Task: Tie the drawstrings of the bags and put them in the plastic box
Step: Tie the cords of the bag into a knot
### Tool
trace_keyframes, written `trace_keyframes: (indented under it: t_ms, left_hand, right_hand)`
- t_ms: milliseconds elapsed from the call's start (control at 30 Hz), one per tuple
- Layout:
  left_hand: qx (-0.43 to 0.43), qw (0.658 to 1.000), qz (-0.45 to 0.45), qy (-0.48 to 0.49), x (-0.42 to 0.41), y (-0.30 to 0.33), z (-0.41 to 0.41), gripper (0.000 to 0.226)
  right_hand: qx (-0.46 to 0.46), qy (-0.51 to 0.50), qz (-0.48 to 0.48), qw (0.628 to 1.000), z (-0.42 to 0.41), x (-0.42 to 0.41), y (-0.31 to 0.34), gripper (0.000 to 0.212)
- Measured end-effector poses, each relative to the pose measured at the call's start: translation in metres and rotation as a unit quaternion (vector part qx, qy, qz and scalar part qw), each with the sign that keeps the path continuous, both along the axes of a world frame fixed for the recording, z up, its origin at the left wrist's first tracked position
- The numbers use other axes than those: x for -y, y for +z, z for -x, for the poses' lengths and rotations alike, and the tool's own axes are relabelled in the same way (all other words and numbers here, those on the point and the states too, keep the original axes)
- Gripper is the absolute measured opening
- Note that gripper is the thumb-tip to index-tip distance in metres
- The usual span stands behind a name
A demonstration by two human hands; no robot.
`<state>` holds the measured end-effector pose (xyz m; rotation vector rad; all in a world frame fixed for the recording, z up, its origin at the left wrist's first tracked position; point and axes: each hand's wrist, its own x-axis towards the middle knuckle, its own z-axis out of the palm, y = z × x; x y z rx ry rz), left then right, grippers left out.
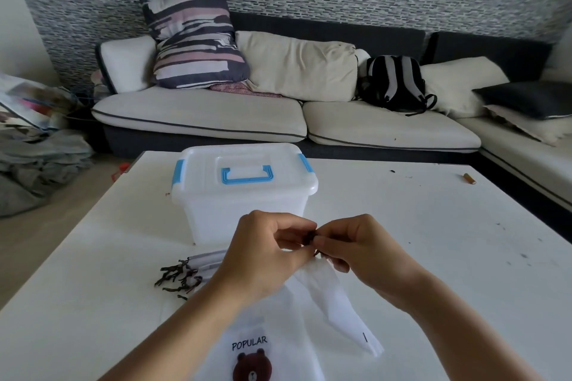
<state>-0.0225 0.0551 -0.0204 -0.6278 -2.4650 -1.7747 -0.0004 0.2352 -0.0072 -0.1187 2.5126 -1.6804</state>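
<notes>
One white bag (334, 297) is being tied above the table (433, 257), both the left hand (266, 254) and right hand (359, 244) pinching its dark drawstring (310, 237); several bags (198, 269) are waiting untied (seemingly), the plastic box (244, 192) sitting lidded

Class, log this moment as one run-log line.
left hand: pinches dark drawstring | right hand: pinches it too | white fabric bag: untied | white plastic box: lid closed

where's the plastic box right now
In the head view the plastic box sits on the white table left of centre, lid closed, just beyond both hands.
</notes>
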Motion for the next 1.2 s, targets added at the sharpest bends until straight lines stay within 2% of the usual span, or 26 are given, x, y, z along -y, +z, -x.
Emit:
trace_keyframes:
  t_ms: [100,367,633,800,933,1067,1200]
  left_hand:
    - [0.078,0.996,-0.035,-0.005,0.002,-0.001,0.002,0.028]
    - [0.148,0.987,-0.062,0.034,-0.003,0.000,0.003,0.024]
    - [0.282,0.953,-0.112,-0.001,-0.003,0.002,0.002,0.020]
    - [0.359,0.909,-0.205,-0.048,0.004,0.005,0.006,0.027]
    - [0.334,0.920,-0.191,-0.073,0.010,0.005,0.008,0.040]
    - [0.249,0.960,-0.127,-0.014,0.005,0.004,0.004,0.044]
    - [0.229,0.964,-0.132,0.038,-0.003,0.000,0.002,0.042]
  right_hand:
    - [-0.010,-0.003,-0.027,1.000,-0.002,0.000,0.002,0.023]
    - [-0.050,-0.057,-0.077,0.994,-0.005,0.002,0.007,0.018]
    - [-0.170,-0.084,-0.223,0.956,-0.008,0.010,0.002,0.018]
    - [-0.147,-0.068,-0.153,0.975,-0.008,0.007,0.007,0.019]
    - [-0.086,-0.041,-0.088,0.992,-0.010,0.004,0.012,0.026]
    - [-0.095,-0.064,-0.075,0.991,-0.009,0.008,0.009,0.025]
    - [-0.079,-0.085,-0.060,0.991,-0.008,0.009,0.006,0.022]
